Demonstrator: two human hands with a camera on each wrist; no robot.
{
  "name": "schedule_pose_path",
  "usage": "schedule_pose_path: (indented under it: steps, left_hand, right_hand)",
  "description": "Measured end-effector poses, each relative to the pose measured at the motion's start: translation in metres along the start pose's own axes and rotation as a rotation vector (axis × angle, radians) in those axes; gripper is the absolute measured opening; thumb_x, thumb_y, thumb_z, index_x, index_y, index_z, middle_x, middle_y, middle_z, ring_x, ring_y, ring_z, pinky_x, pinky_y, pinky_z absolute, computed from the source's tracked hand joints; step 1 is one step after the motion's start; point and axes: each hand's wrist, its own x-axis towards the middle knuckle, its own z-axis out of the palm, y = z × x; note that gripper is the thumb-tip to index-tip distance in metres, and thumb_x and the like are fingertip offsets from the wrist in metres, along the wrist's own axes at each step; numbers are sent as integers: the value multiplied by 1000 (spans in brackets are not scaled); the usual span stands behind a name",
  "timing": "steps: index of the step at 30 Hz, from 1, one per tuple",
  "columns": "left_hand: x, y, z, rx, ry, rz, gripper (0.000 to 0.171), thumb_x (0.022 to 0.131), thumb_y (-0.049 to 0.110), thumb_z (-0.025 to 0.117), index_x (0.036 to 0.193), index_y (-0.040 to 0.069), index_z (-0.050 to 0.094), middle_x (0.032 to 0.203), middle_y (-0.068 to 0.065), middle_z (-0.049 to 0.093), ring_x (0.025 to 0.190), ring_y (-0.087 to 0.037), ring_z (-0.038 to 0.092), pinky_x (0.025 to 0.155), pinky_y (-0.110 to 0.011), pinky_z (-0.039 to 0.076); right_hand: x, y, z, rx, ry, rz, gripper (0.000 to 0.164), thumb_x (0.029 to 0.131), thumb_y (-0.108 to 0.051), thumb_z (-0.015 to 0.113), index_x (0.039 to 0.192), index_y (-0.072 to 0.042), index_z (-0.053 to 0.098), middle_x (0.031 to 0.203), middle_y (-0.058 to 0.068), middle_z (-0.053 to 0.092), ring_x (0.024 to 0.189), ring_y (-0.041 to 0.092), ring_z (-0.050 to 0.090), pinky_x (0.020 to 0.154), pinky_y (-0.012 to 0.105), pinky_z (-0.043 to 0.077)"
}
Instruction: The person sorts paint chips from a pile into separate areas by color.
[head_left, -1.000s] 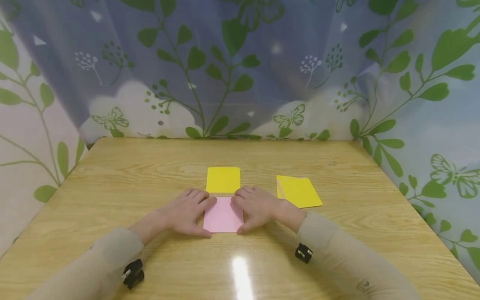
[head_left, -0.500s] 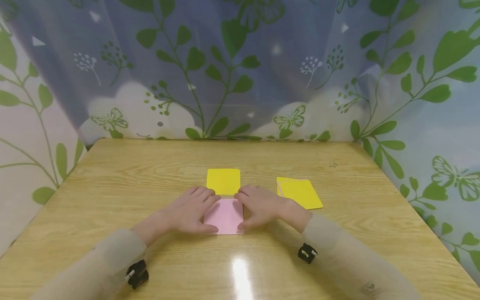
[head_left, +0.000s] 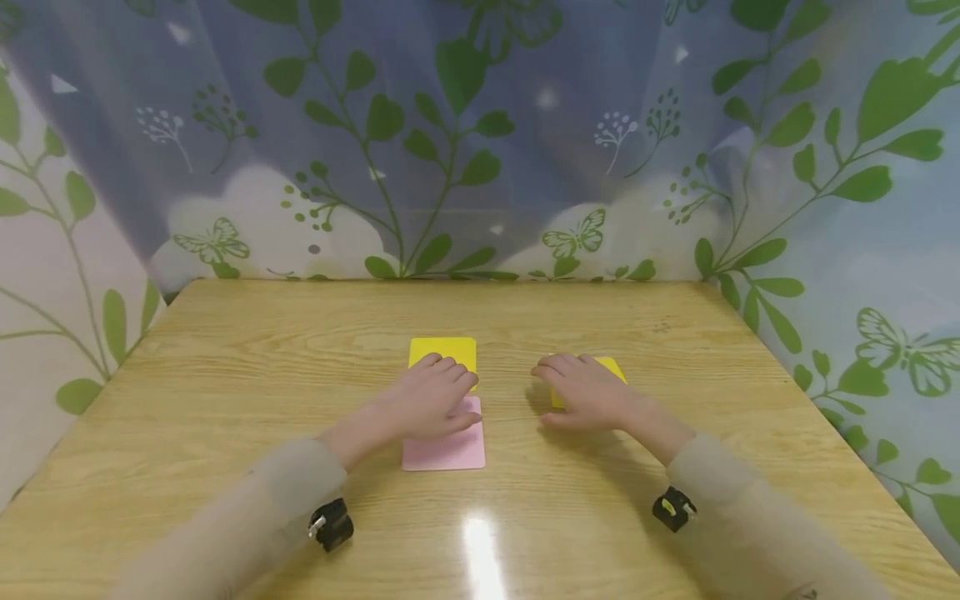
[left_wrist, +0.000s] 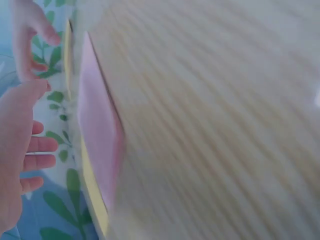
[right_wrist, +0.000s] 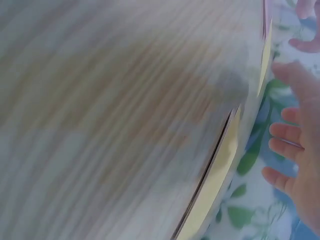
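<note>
A square pink card (head_left: 444, 455) lies flat on the table, with a square yellow card (head_left: 442, 347) just beyond it. My left hand (head_left: 429, 398) overlaps both in the head view, fingers extended and nothing in its grasp; the left wrist view shows this hand (left_wrist: 15, 145) raised above the pink card (left_wrist: 97, 115). Over to the right, my right hand (head_left: 588, 395) hovers above yellow cards (head_left: 617, 368), covering most of them. From the right wrist, these yellow cards (right_wrist: 216, 182) appear layered and slightly offset, with the right hand's fingers (right_wrist: 286, 132) apart from them.
The wooden table (head_left: 225, 367) reaches back to a curtain (head_left: 555, 150) printed with leaves and butterflies. A bright light reflection (head_left: 482, 550) falls on its near side. Black wrist devices (head_left: 331, 525) sit on both sleeves.
Both hands have let go of the pink card's sides. The right hand has moved right, over the yellow cards there; the left has shifted right, above the pink card.
</note>
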Motion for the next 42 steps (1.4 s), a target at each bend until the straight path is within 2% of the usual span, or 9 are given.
schedule_pose_path:
  steps: [4,12,19,25,31,36,42]
  left_hand:
    - [19,7,-2,11,6,-31,45,90,49,50,106,8,57,98,-3,60,94,-22,54,86,-38,39]
    - [56,26,3,-44,-84,-103,57,88,56,49,119,8,53,114,-4,58,111,-24,51,95,-40,35]
    - [86,46,5,-107,-172,-178,71,86,61,47,132,7,47,130,-8,51,122,-26,43,103,-42,30]
    - [109,59,7,-115,-213,-208,74,83,65,48,132,8,46,128,-6,50,121,-22,41,103,-39,28]
    - [132,69,20,-96,-243,-250,82,78,73,45,129,9,47,126,-7,48,121,-23,40,102,-39,27]
    - [143,73,30,-69,-299,-280,90,74,78,43,132,10,44,125,-7,46,119,-22,40,99,-38,30]
    - [147,73,39,-84,-332,-285,92,75,79,40,137,11,41,126,-8,47,119,-23,40,101,-38,29]
  right_hand:
    - [-16,17,2,4,-9,50,67,80,-44,63,130,-2,46,128,13,48,120,31,42,93,53,37]
    - [-46,42,3,61,-37,131,79,73,-42,67,131,5,42,132,22,42,122,39,38,94,57,33]
    - [-57,62,11,77,-68,185,89,71,-45,70,134,7,36,132,25,40,121,41,38,97,56,33]
    - [-63,74,14,109,-94,236,88,71,-47,70,134,5,37,131,22,41,120,40,40,93,56,36]
    - [-65,78,15,117,-122,236,83,76,-49,66,131,6,39,127,22,43,116,41,42,89,57,39]
    - [-64,78,16,112,-114,230,80,77,-50,64,131,5,41,128,22,44,118,41,41,91,57,37]
    - [-61,77,16,93,-110,217,78,78,-52,63,131,2,43,129,21,43,120,39,40,93,56,36]
